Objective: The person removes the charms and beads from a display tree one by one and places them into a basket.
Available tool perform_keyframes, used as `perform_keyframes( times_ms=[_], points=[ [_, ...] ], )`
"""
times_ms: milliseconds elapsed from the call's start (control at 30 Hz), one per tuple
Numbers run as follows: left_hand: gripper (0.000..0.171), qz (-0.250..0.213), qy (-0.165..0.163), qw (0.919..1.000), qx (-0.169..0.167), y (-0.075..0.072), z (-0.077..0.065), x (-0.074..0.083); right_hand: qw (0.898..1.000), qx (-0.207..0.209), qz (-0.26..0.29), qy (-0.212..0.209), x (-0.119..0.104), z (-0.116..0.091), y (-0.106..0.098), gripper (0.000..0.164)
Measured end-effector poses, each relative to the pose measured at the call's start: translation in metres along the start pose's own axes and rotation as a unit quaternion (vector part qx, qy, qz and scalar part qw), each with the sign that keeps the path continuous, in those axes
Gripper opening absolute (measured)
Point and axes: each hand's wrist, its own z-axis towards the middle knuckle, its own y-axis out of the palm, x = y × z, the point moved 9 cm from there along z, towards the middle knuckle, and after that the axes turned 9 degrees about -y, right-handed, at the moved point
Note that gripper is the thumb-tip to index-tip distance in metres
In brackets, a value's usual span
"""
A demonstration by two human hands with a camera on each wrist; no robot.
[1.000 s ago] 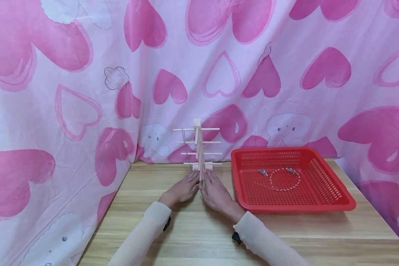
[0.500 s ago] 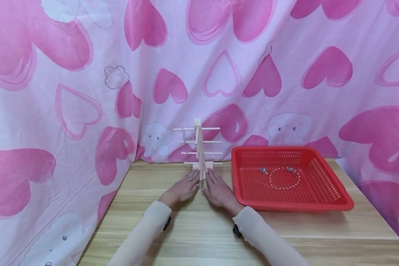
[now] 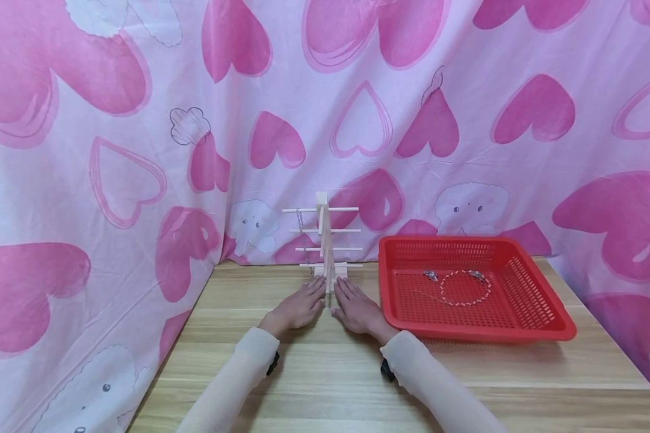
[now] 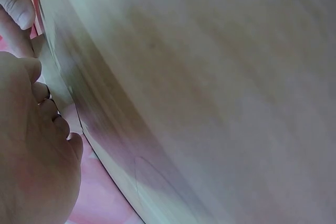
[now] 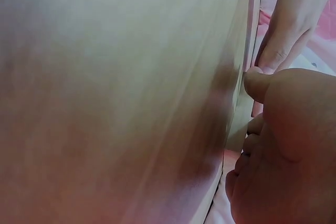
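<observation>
A pale wooden jewelry stand (image 3: 327, 246) with several thin crossbars stands upright at the back of the table. From the left ends of its bars hangs a fine chain necklace (image 3: 301, 224). My left hand (image 3: 298, 305) lies left of the stand's base, fingers stretched forward with their tips at the base. On the other side, my right hand (image 3: 355, 307) mirrors it, fingertips at the base's right part. Both palms face down, with a small gap between the thumbs. In the left wrist view, the left hand (image 4: 31, 150) shows at the left edge; the right hand (image 5: 289, 140) fills the right wrist view's right side.
A red perforated basket (image 3: 479, 334) stands at the right, its near left corner close to my right wrist. Inside lie a red-and-white bracelet (image 3: 464, 305) and a small silvery piece of jewelry (image 3: 430, 275). A pink heart-patterned curtain (image 3: 357, 120) borders the wooden table (image 3: 325, 385).
My right hand has drawn slightly back and right, and a gap has opened between the thumbs. The basket has shifted slightly toward the back. My left hand has stayed put.
</observation>
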Motion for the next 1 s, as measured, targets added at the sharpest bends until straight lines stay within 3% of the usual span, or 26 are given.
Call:
perform_keyframes(
  times_ms=[333,467,600,800,900,1000],
  points=[
    [0.058,-0.009,0.01,0.9999,0.009,-0.005,-0.001,-0.002,1.0,-0.006,-0.003,-0.004,0.001,0.001,0.0,0.074],
    [0.054,-0.03,0.002,0.9988,0.04,-0.015,-0.001,-0.008,1.0,-0.007,-0.002,-0.006,0.001,0.001,0.001,0.075],
    [0.044,-0.054,-0.004,0.9928,0.107,-0.041,-0.001,-0.013,1.0,-0.003,0.005,-0.005,0.001,0.001,0.001,0.075],
    [0.012,-0.086,-0.017,0.9771,0.194,-0.087,0.0,-0.016,1.0,0.001,0.013,-0.006,0.001,0.001,0.0,0.074],
    [0.006,-0.087,-0.023,0.9656,0.244,-0.111,-0.003,-0.017,1.0,-0.001,0.014,-0.004,0.001,0.001,0.001,0.074],
    [0.008,-0.073,-0.026,0.9489,0.306,-0.135,-0.008,-0.017,1.0,-0.001,0.017,-0.004,0.001,0.001,0.001,0.075]
  ],
)
